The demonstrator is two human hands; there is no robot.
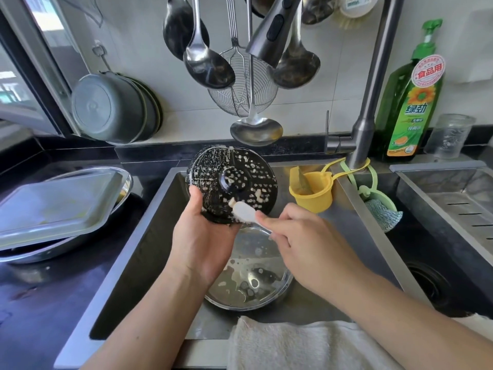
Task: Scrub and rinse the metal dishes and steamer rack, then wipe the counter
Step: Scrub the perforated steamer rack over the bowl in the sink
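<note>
Nubby white towel (306, 345) — hands beyond, round sudsy rack (231, 184)

Bright daylight, wide-angle view — fairly sharp at centre, soft at the edges.
Light enters from the window (16, 84) at left; glare on the flat metal tray (58, 204) and hanging ladles (208, 68). Deep shadow along the sink (149, 236) left wall. Faucet (373, 84) and counter lines bow with lens distortion — the white brush (246, 213) shows slight motion blur.
</note>
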